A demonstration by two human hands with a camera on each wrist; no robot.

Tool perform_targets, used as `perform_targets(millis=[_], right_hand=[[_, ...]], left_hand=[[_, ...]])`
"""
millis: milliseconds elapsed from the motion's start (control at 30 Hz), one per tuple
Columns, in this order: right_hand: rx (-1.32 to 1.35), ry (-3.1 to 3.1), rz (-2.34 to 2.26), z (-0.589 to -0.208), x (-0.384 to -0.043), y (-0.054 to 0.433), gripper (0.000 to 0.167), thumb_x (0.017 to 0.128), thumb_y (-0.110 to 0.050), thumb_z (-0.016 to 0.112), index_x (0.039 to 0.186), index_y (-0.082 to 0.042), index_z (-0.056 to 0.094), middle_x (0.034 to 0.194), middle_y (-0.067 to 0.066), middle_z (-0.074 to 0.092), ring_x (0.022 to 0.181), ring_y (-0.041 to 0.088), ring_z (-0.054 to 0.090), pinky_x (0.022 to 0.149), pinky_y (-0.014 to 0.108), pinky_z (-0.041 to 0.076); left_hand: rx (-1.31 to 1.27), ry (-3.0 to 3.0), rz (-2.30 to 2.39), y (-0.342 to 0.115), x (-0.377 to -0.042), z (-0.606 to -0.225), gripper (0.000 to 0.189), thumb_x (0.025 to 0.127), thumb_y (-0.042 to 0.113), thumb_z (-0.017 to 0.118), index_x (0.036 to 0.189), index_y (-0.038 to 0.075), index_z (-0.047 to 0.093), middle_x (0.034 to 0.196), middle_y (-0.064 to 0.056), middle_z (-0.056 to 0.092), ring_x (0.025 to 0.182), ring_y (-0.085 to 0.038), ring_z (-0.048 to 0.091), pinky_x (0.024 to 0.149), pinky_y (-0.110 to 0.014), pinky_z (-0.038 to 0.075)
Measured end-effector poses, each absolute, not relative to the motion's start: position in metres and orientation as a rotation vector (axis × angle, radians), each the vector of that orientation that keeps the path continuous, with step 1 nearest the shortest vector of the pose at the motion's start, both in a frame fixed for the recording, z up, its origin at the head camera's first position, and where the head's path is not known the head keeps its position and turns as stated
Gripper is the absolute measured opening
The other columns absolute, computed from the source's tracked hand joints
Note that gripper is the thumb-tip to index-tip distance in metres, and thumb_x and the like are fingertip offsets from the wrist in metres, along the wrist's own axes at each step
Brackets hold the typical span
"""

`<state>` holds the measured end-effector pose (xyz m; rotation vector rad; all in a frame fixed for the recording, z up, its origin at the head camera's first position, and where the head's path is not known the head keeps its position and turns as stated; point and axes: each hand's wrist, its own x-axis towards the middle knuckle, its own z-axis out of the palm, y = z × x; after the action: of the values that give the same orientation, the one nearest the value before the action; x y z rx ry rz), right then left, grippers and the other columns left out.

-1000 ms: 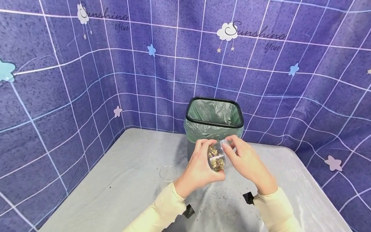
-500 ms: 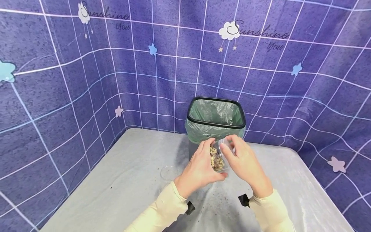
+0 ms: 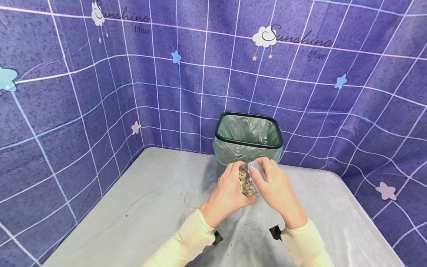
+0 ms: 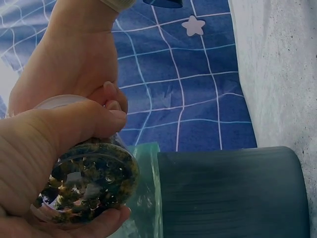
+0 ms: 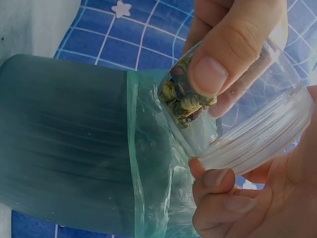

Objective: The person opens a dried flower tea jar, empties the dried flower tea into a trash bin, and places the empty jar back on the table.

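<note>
A clear round jar [image 3: 246,183] holds dried flowers [image 5: 187,105], yellowish and dark, bunched toward its base. My left hand [image 3: 227,193] grips the jar's body, thumb on one side and fingers on the other. At the opposite end, my right hand [image 3: 274,187] holds the ribbed clear lid [image 5: 262,134] with curled fingers. The jar lies tilted in the air, just in front of the bin. Through the jar's round base [image 4: 91,182], the left wrist view shows the flowers. Whether the lid is loose on the jar cannot be told.
Behind the hands stands a dark bin [image 4: 228,193] with a black rim [image 3: 248,143] and a green bag liner [image 3: 233,150]. Left of the hands, a clear round object [image 3: 194,199] rests on the grey-covered table [image 3: 150,185]. Dark crumbs lie near the front. A blue patterned curtain [image 3: 186,92] hangs behind.
Both hands have shifted slightly left with the jar. My right hand has turned a little and its wrist has swung left, while it keeps its hold on the lid.
</note>
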<state>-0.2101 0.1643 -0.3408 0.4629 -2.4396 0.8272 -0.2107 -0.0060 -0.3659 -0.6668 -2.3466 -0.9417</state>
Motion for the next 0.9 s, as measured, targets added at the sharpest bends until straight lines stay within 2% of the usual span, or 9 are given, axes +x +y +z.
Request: perform_targets(millis=[267,500,767,900], right_hand=[[0.458,-2.448,0.819,-0.3416,-0.2093,0.1638,0.037,0.105,-0.048,0.050,0.122,-0.017,0.059,0.096,0.004,0.055,0.086,0.020,0.053,0.076,0.041,0.045],[0.450,-2.461,0.813,-0.3399,-0.2086,0.1637,0.045,0.105,-0.052,0.049,0.129,-0.015,0.057,0.099,0.006,0.055,0.087,0.022,0.054,0.077,0.042,0.046],[0.437,-2.435,0.861,-0.3412,-0.2080,0.1620,0.048,0.101,-0.056,0.054,0.132,-0.019,0.058,0.099,0.003,0.053,0.078,0.018,0.051,0.073,0.038,0.044],[0.440,-2.414,0.859,-0.3428,-0.2085,0.1609,0.046,0.099,-0.054,0.058,0.131,-0.020,0.059,0.098,0.001,0.052,0.078,0.018,0.050,0.072,0.037,0.044]], left_hand=[[-0.670,-2.369,-0.971,-0.0068,-0.2110,-0.3656,0.093,0.060,0.029,0.097,0.137,0.007,0.051,0.124,-0.008,0.060,0.104,-0.025,0.065,0.090,-0.040,0.057],[-0.676,-2.350,-0.961,-0.0065,-0.2125,-0.3631,0.091,0.060,0.029,0.096,0.136,0.007,0.051,0.122,-0.008,0.061,0.104,-0.024,0.065,0.090,-0.039,0.057],[-0.693,-2.317,-0.952,-0.0084,-0.2138,-0.3627,0.091,0.059,0.030,0.095,0.136,0.008,0.051,0.121,-0.008,0.061,0.104,-0.023,0.065,0.090,-0.038,0.057],[-0.718,-2.312,-0.935,-0.0108,-0.2150,-0.3632,0.090,0.059,0.030,0.094,0.136,0.006,0.052,0.122,-0.009,0.062,0.104,-0.023,0.065,0.091,-0.038,0.056]])
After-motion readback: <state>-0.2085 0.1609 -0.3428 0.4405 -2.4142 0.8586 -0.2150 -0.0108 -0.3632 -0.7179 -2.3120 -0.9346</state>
